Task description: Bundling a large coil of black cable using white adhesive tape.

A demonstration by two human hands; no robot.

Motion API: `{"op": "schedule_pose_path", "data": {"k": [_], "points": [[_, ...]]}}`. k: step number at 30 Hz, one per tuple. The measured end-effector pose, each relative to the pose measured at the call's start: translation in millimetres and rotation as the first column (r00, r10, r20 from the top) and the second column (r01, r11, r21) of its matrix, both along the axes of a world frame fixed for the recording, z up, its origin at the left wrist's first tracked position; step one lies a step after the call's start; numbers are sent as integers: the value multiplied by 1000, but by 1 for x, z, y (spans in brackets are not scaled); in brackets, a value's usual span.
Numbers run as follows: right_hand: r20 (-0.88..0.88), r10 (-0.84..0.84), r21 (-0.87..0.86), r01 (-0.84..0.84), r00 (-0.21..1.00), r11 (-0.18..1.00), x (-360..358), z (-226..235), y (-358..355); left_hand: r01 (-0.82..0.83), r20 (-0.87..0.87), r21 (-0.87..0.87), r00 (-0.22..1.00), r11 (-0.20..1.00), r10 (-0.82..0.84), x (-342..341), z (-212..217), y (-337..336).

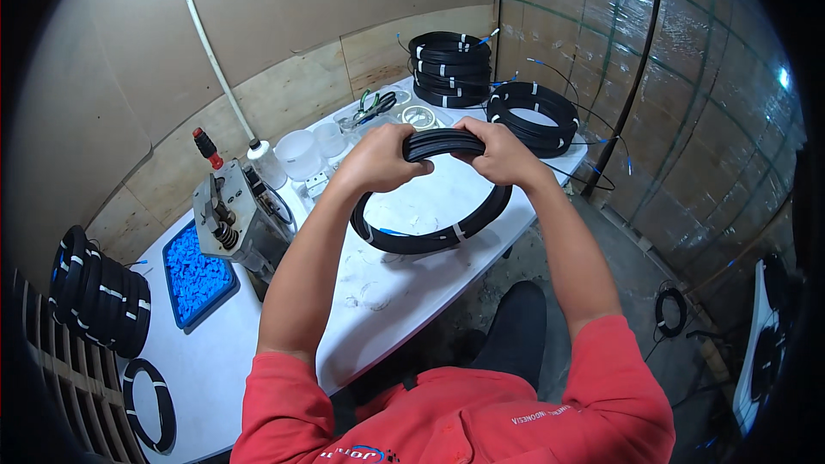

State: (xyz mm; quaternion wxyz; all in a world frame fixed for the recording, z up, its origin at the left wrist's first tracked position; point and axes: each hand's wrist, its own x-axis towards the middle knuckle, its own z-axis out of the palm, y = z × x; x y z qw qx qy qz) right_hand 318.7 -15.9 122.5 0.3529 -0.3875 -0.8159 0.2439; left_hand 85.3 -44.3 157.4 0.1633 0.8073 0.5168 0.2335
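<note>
Both my hands hold up a coil of black cable (443, 145) above the white table (369, 292). My left hand (382, 159) is closed round the upper left of the loop, and my right hand (502, 151) grips its upper right. Tilted, the coil has its near side lower, close to the tabletop; whether it touches is unclear. White tape bands wrap the cable in places. A small blue piece shows inside the lower left of the loop.
Cable coils are stacked (451, 73) at the far corner, beside more coils (533, 120) with loose ends sticking out. Leftward stand a metal machine (232, 206), a blue tray (198, 318) of small blue pieces, plastic tubs (299, 155) and pliers (375, 108). More coils (103, 292) sit far left.
</note>
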Motion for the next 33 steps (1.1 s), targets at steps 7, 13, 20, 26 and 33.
{"op": "schedule_pose_path", "data": {"k": [7,13,20,26,33], "points": [[70,-54,259,34,996,965,-7,-2,1,-9,-11,12,1000,1000,9,9,-3,3],[175,-113,296,57,978,953,-2,0,9,-19,-2,32,1000,999,19,18,-3,3],[-3,32,143,-32,999,989,-5,-1,4,-17,-29,94,999,995,20,17,-4,7],[213,8,317,-77,977,945,3,3,7,14,4,35,1000,999,-14,19,0,3],[118,-72,79,63,990,995,2,3,1,32,82,-73,996,997,-26,-14,-22,8]]}}
